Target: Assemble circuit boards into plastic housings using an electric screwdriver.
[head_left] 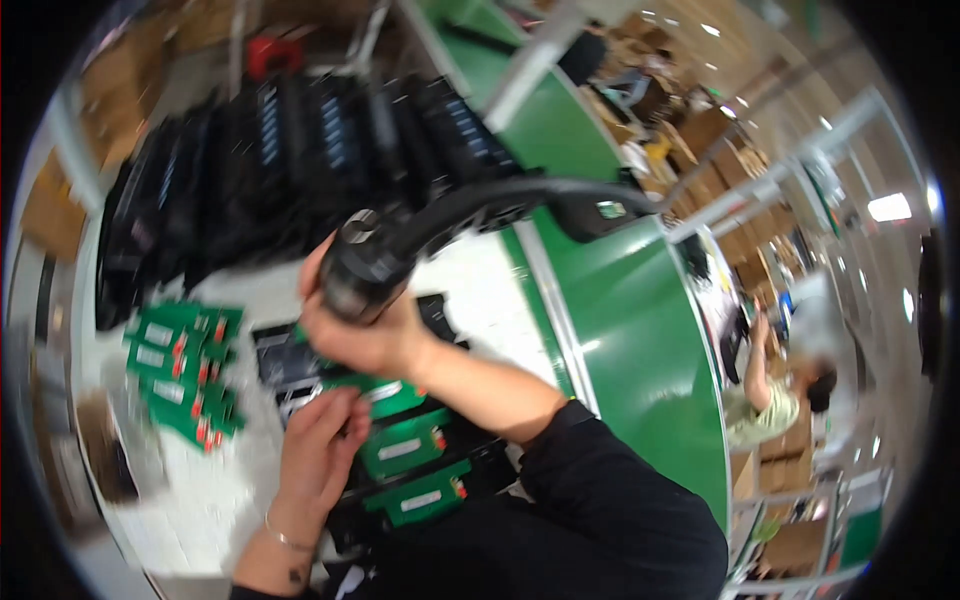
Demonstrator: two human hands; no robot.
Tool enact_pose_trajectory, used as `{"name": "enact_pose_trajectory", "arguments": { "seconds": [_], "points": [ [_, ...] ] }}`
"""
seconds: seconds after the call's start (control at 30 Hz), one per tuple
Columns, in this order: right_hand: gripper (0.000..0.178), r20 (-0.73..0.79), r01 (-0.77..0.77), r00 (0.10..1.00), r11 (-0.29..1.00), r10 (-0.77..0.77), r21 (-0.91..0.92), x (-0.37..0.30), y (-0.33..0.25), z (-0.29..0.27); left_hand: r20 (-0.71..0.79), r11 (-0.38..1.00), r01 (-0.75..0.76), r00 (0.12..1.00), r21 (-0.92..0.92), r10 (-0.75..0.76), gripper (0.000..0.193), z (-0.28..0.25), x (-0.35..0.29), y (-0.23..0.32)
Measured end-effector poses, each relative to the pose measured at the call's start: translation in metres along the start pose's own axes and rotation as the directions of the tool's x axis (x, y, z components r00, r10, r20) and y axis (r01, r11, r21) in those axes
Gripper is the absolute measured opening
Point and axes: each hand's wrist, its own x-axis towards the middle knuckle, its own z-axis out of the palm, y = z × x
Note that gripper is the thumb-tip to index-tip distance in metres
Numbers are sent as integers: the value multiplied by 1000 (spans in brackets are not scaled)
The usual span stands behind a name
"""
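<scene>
My right hand [375,340] is wrapped round a black cylindrical tool [355,275] with a silver-ringed top. A thick, curved black arm [470,205] runs right from beside it. The tool's lower end is hidden behind the hand. Below, my left hand [320,450] is closed with its fingertips together; anything in them is too small to make out. It is just over black panels [285,355] that carry green circuit boards [405,450] with white labels and red parts. My right forearm crosses above these panels and hides some of them.
Several loose green boards [175,375] overlap on the white tabletop [200,490] at left. A dense row of black housings [270,150] lines the far side. Green surface [640,350] lies right. A box [105,445] is at the left edge. Another person [765,400] works at far right.
</scene>
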Motion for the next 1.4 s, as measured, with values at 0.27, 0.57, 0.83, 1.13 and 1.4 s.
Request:
{"name": "enact_pose_trajectory", "arguments": {
  "seconds": [0.27, 0.57, 0.83, 1.13, 1.4],
  "points": [
    [23, 77, 256, 966, 961, -248, -105, -34, -81, 8, 2, 978, 9, 1000, -208, -9, 22, 6, 10, 6],
    [23, 154, 264, 952, 964, -264, 22, -48, -99, 8, -25, 980, -75, 997, -184, 72, 13, 1, 12, 6],
    [24, 74, 330, 936, 932, -344, 148, -56, -96, 16, 57, 960, -8, 998, -280, 26, 11, -1, 6, 1],
    [24, 59, 365, 927, 927, -371, 89, -51, -99, 21, 256, 996, 64, 966, -58, -47, 13, -7, 5, 4],
    [17, -91, 315, 940, 940, -328, -133, 17, -43, -11, 226, 977, 190, 960, -96, -165, 37, 5, 11, 1]
  ]
}}
